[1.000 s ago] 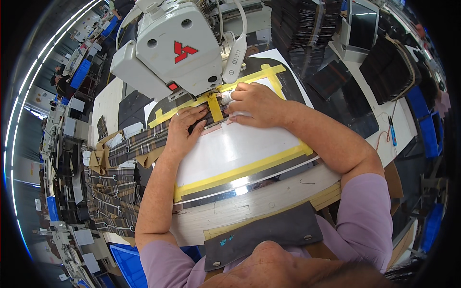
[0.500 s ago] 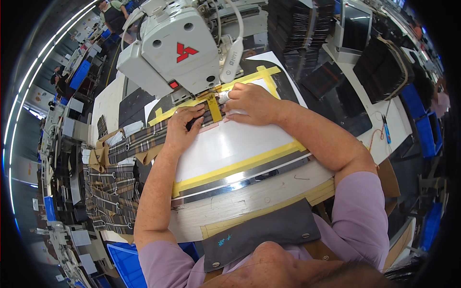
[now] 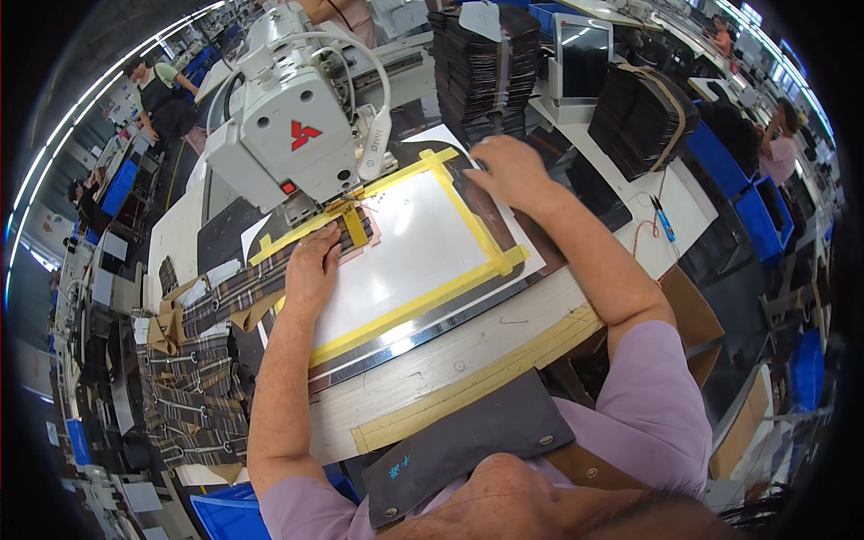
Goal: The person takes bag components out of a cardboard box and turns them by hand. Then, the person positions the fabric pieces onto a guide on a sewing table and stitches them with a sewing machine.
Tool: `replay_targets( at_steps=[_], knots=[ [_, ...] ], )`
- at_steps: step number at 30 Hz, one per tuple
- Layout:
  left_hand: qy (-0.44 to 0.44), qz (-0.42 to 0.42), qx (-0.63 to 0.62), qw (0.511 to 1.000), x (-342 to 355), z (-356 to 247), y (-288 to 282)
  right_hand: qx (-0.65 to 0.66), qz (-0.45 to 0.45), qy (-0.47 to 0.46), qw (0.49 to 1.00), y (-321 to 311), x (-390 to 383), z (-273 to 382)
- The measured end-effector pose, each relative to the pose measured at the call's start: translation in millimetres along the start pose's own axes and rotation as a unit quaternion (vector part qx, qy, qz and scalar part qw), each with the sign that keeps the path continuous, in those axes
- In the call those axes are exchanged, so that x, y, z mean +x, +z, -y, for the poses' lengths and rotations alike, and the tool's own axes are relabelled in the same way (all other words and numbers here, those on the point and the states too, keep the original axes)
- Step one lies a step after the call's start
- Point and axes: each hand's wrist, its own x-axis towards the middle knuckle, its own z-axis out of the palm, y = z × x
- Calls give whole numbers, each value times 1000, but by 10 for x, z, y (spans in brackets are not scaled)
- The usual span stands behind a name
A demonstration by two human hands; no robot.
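Short-sleeved lilac shirt, sleeves ending above the elbows, forearms bare. Dark grey apron bib over the chest, with two metal rivets along its edge, small blue stitched marking near one corner, brown strap running off the bib. No gloves, watch or rings seen on left hand (image 3: 312,270) or right hand (image 3: 511,169).

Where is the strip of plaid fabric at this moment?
In the head view, the plaid fabric strip lies left of centre under the left hand, running to the sewing machine along the yellow-taped template.
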Motion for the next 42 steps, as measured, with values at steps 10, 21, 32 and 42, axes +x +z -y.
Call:
replay_targets(
  at_steps=[10,21,32,42],
  knots=[
    [-11,-17,52,998,-111,-56,50,-39,48,70,996,-199,-290,-348],
    [-44,-7,67,997,-198,-102,-13,-94,105,-8,990,-214,-202,-304],
    [-32,3,84,996,-190,-66,15,-81,130,-55,987,-314,-121,-371],
    [-45,8,97,994,-207,-117,4,-111,123,-71,984,-184,-151,-425]
  ],
)
